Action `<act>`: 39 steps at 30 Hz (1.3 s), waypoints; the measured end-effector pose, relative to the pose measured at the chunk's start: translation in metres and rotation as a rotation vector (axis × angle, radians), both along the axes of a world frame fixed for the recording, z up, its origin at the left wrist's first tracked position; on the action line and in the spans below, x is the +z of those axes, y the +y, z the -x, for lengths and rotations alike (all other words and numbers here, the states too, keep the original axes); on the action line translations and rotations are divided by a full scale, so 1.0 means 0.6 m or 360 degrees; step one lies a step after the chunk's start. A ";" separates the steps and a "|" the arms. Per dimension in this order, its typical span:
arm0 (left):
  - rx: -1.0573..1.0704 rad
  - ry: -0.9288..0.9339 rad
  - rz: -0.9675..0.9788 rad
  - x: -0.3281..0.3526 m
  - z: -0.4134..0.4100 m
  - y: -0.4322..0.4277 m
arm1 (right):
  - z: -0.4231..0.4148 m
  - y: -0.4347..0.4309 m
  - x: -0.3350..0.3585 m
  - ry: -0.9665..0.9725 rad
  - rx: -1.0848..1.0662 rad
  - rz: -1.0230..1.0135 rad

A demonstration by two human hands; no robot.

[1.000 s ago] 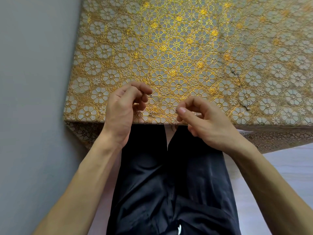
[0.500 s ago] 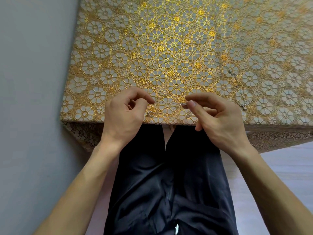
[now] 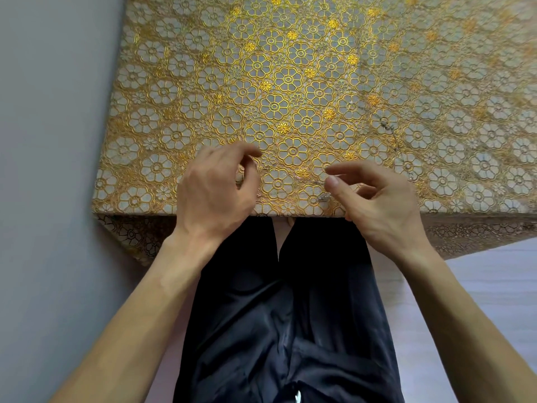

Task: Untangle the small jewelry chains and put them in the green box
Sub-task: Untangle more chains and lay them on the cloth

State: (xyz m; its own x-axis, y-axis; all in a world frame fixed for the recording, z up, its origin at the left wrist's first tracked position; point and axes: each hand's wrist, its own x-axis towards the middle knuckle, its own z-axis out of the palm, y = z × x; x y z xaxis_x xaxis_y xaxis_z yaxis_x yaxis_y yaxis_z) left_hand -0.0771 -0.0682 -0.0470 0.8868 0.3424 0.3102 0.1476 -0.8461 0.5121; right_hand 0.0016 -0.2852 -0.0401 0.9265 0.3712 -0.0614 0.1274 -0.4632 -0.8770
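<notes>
My left grip (image 3: 216,193) is curled, thumb and forefinger tips pressed together on what looks like one end of a thin chain (image 3: 293,176). The chain runs across to my right grip (image 3: 380,202). There the thumb and forefinger sit slightly apart at its other end, and I cannot tell whether they truly pinch it. A small clump of links hangs just below that thumb. Beyond my right grip, well apart, a second chain (image 3: 388,128) lies on the bench (image 3: 180,117), whose gold flower pattern spreads under both grips. Nearer me are my dark trousers (image 3: 290,315).
</notes>
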 end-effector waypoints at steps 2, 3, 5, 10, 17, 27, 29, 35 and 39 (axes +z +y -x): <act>0.0011 0.0018 0.0007 0.004 -0.021 0.007 | -0.004 0.005 0.000 -0.0082 0.0044 0.0141; 0.0006 0.0018 -0.0011 0.006 -0.032 0.011 | -0.005 0.007 0.001 -0.0112 0.0064 0.0206; -0.0014 0.0005 -0.0050 0.007 -0.055 0.017 | -0.007 0.009 0.003 -0.0162 0.0096 0.0317; -0.0059 -0.0036 -0.0131 0.001 -0.119 0.020 | -0.014 0.007 0.001 -0.0192 0.0166 0.0394; -0.0168 0.0016 -0.0194 -0.022 -0.167 0.021 | -0.023 0.004 -0.001 -0.0357 0.0149 0.0537; -0.0212 0.0094 0.0073 -0.013 -0.076 -0.033 | -0.038 0.015 -0.004 -0.0495 0.0082 0.0551; -0.0219 0.0141 0.0058 -0.018 -0.064 -0.045 | -0.042 0.025 -0.005 -0.0516 0.0080 0.0509; -0.0174 0.0187 0.0136 -0.025 -0.056 -0.049 | -0.053 0.046 -0.010 -0.0500 0.0153 0.0549; -0.0181 0.0245 0.0203 -0.021 -0.058 -0.045 | -0.058 0.044 -0.010 -0.0435 0.0266 0.0651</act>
